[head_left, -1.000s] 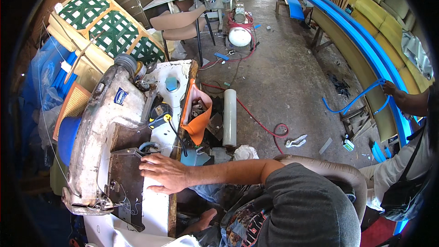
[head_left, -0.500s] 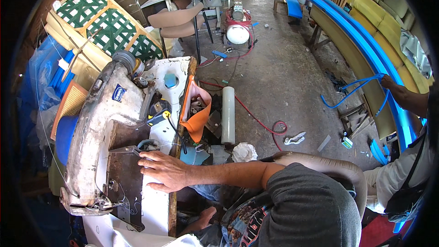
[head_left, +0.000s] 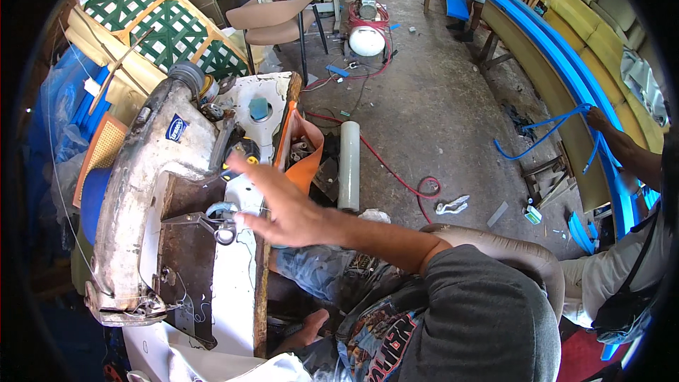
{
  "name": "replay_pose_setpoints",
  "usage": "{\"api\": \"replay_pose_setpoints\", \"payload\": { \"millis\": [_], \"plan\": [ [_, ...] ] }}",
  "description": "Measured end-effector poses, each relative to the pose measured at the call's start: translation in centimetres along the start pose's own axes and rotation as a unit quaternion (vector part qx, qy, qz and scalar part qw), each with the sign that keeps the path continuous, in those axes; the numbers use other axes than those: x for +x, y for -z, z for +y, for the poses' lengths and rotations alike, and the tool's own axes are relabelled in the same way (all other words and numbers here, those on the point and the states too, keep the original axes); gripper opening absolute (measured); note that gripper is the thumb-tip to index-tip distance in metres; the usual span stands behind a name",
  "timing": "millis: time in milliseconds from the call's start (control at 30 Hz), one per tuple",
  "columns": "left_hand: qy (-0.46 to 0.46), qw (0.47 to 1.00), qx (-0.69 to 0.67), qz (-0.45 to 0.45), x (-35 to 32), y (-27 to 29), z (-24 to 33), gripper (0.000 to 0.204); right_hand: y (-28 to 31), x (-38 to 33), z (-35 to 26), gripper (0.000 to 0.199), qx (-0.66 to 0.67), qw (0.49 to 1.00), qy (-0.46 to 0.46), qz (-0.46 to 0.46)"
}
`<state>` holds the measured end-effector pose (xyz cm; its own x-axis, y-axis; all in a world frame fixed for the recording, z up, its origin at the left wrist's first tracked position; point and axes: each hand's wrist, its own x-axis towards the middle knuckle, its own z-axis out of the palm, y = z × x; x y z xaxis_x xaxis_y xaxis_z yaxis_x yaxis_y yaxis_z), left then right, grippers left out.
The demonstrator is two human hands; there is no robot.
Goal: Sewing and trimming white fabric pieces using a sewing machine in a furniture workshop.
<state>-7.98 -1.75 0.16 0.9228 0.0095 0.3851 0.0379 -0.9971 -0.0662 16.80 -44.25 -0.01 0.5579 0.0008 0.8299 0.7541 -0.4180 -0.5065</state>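
My right hand (head_left: 286, 205) reaches in from the right, blurred by motion. Its fingers look stretched and apart, and I see nothing held in them. Just left of its lower fingertip lies a pair of scissors (head_left: 205, 223) with dark blades and one blue-wrapped handle loop. They rest on the bed of an old, worn sewing machine (head_left: 134, 205), whose white-topped table (head_left: 237, 279) has a chipped edge. Beyond the hand a black and yellow tape measure (head_left: 244, 152) is partly covered by the fingers. My left hand is out of the picture.
An orange pouch (head_left: 305, 159) hangs at the table's edge beside a white roll (head_left: 349, 166). A red hose (head_left: 396, 184) crosses the floor from a compressor (head_left: 368, 41). At right, a co-worker's hand (head_left: 601, 120) holds blue strips near long blue pieces (head_left: 559, 49).
My right hand has lifted off the scissors and moved up and right, uncovering their handles. The view has shifted slightly.
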Motion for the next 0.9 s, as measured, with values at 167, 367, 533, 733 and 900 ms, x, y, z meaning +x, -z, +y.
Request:
{"api": "replay_pose_setpoints", "payload": {
  "millis": [167, 367, 533, 733, 900],
  "plan": [
    [0.006, 0.999, 0.034, -0.013, -0.2, 0.2, -0.4, 0.038, 7.4, 2.4, -0.8, 0.103, -0.006, 0.998, -0.003, 0.056],
    [0.012, 1.0, -0.012, 0.018, -0.7, -1.0, -1.5, 0.039, 10.9, 2.1, -1.3, 0.103, 0.033, 0.993, -0.021, 0.107],
    [0.008, 1.0, -0.01, 0.017, -0.9, -0.7, -1.1, 0.036, 11.3, 1.6, -1.0, 0.103, 0.0, 0.996, -0.017, 0.089],
    [-0.007, 0.996, 0.082, 0.024, -0.7, -0.3, -1.0, 0.036, 11.5, 1.7, -0.7, 0.102, 0.01, 0.994, -0.007, 0.108],
    [0.02, 0.997, 0.063, -0.03, 1.4, 1.9, 1.5, 0.035, 11.8, 1.9, -0.2, 0.104, -0.001, 0.993, 0.039, 0.109]
  ]
}}
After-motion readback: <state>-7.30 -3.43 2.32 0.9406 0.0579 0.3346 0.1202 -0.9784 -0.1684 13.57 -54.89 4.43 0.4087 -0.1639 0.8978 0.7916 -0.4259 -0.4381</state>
